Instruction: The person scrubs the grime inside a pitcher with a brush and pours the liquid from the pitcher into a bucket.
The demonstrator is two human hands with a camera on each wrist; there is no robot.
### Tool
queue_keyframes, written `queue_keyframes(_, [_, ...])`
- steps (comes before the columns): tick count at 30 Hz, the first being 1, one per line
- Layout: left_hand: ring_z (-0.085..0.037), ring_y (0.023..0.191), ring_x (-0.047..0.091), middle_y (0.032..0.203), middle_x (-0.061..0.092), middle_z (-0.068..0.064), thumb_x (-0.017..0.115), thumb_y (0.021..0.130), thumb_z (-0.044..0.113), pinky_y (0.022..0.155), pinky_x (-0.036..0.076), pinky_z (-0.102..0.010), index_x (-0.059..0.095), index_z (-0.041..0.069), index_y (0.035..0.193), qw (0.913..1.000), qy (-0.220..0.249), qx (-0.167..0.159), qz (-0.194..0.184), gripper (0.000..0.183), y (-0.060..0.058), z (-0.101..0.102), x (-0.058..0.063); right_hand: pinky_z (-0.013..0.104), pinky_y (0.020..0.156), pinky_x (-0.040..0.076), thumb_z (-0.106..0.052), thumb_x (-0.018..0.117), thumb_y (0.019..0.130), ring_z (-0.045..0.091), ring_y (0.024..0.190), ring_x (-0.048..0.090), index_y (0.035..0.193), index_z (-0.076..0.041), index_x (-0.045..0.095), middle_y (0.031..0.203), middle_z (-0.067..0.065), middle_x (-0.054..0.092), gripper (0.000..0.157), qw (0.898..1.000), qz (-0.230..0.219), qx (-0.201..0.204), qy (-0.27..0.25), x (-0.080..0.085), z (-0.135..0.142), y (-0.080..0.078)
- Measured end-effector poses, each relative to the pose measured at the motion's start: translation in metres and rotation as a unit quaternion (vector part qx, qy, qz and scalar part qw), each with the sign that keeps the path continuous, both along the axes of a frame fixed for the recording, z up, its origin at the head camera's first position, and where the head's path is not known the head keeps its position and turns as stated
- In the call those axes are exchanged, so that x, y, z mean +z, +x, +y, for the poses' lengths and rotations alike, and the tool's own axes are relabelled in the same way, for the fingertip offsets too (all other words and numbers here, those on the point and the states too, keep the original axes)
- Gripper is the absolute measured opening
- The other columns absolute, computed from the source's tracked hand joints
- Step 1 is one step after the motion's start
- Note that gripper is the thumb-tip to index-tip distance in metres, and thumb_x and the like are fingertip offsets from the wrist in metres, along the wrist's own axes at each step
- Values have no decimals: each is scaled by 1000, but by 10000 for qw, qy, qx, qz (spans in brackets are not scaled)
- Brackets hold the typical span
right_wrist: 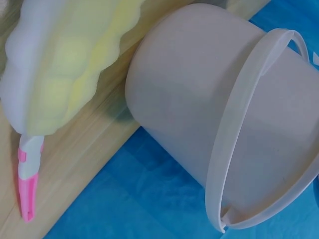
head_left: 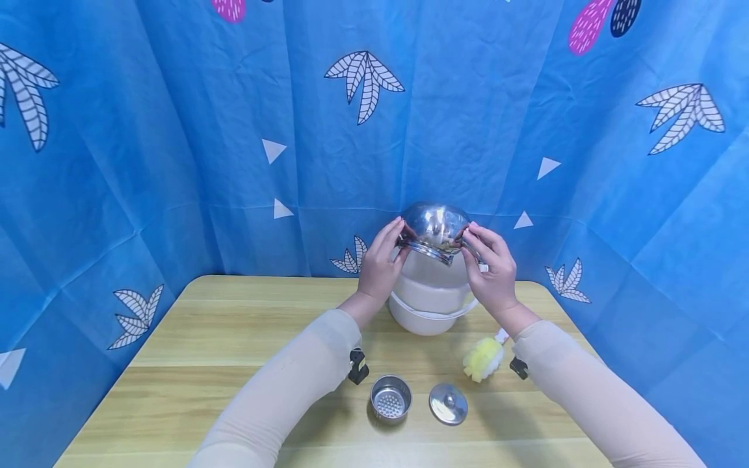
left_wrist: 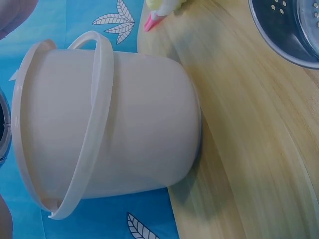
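Observation:
A shiny metal teapot [head_left: 435,229] is held up in both hands above the white bucket [head_left: 426,328], tipped so its rounded body faces up and its rim faces down towards me. My left hand [head_left: 379,266] grips its left side, fingers above and thumb lower. At its right side my right hand [head_left: 493,268] holds it near the handle, which the fingers partly cover. Only a sliver of the teapot's rim [left_wrist: 5,127] enters the left wrist view. The bucket's swing handle [right_wrist: 239,109] hangs down across its front. What is inside the bucket cannot be seen.
Nearer me on the wooden table [head_left: 246,383] stand a perforated metal strainer basket [head_left: 391,398] and a round knobbed lid [head_left: 448,404]. A yellow and white fluffy brush [head_left: 483,359] with a pink and white handle lies right of the bucket. A blue patterned curtain [head_left: 374,162] hangs behind.

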State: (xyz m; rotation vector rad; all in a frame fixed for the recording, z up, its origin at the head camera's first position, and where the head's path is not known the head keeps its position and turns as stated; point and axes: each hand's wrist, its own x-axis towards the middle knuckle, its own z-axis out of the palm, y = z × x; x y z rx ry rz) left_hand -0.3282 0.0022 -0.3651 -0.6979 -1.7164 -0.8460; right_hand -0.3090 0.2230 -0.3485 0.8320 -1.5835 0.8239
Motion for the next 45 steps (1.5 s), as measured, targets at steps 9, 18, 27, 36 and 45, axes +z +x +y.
queue_keyframes(9, [-28, 125, 59, 137, 60, -14, 79, 82, -1, 106, 43, -22, 58, 0, 134, 10000, 32, 65, 27, 56, -1, 1, 0, 30, 103, 49, 20, 73, 78, 39, 117, 61, 116, 4, 72, 124, 22, 64, 42, 9997, 223, 39, 20, 2, -1, -1])
queue_keyframes(18, [-28, 124, 59, 136, 60, -15, 79, 82, -2, 105, 44, -22, 58, -1, 134, 9997, -27, 89, 223, 56, -2, 2, 1, 30, 103, 49, 20, 74, 77, 39, 117, 62, 115, 4, 72, 123, 23, 64, 42, 9992, 384, 20, 48, 4, 0, 0])
queue_keyframes(27, [-28, 123, 60, 136, 60, -16, 79, 82, -2, 104, 45, -22, 57, -1, 134, 9995, 1, 173, 251, 57, -2, 2, 1, 30, 103, 49, 21, 74, 76, 38, 119, 61, 115, 5, 72, 124, 23, 63, 43, 9990, 423, 19, 132, 5, 0, -1])
queue_keyframes(36, [-28, 124, 59, 137, 59, -16, 78, 83, -3, 104, 45, -22, 56, -1, 135, 9995, 45, 180, 254, 56, -1, 5, 4, 31, 103, 49, 29, 73, 70, 38, 118, 62, 111, 6, 73, 120, 26, 63, 47, 9979, 615, 220, -12, 4, 1, -5])
queue_keyframes(45, [-28, 124, 59, 136, 59, -16, 79, 81, -4, 105, 44, -22, 56, -1, 135, 9992, 153, 164, 323, 58, -3, 6, 3, 31, 103, 49, 34, 71, 65, 40, 117, 62, 107, 9, 73, 116, 28, 64, 49, 9967, 759, 283, -89, 5, -2, -6])
